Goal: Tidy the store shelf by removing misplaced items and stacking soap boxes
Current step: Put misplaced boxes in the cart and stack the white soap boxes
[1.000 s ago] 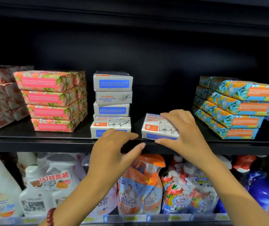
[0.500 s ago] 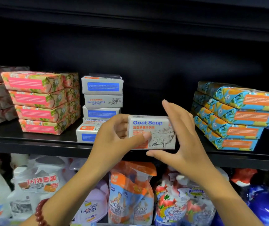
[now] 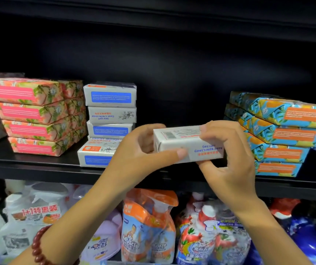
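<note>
A white goat's milk soap box (image 3: pixel 180 142) hangs in the air in front of the black shelf (image 3: pixel 38 169), turned so its barcode side faces up and its print reads upside down. My left hand (image 3: pixel 140 150) grips its left end, thumb along the front face. My right hand (image 3: pixel 227 157) pinches its right end from above and below. To the left stands a stack of several matching white and blue soap boxes (image 3: pixel 111 119), the bottom one (image 3: pixel 96 153) jutting forward.
Pink floral soap packs (image 3: pixel 31 115) are stacked at the left, blue and orange ones (image 3: pixel 287 131) at the right. The shelf below holds cleaner bottles and refill pouches (image 3: pixel 149 226). A dark gap lies between the white stack and the blue packs.
Both hands lifted the box off the shelf and rotated it: a second ago it lay flat, then its "Goat Soap" face showed, and now the barcode side is up.
</note>
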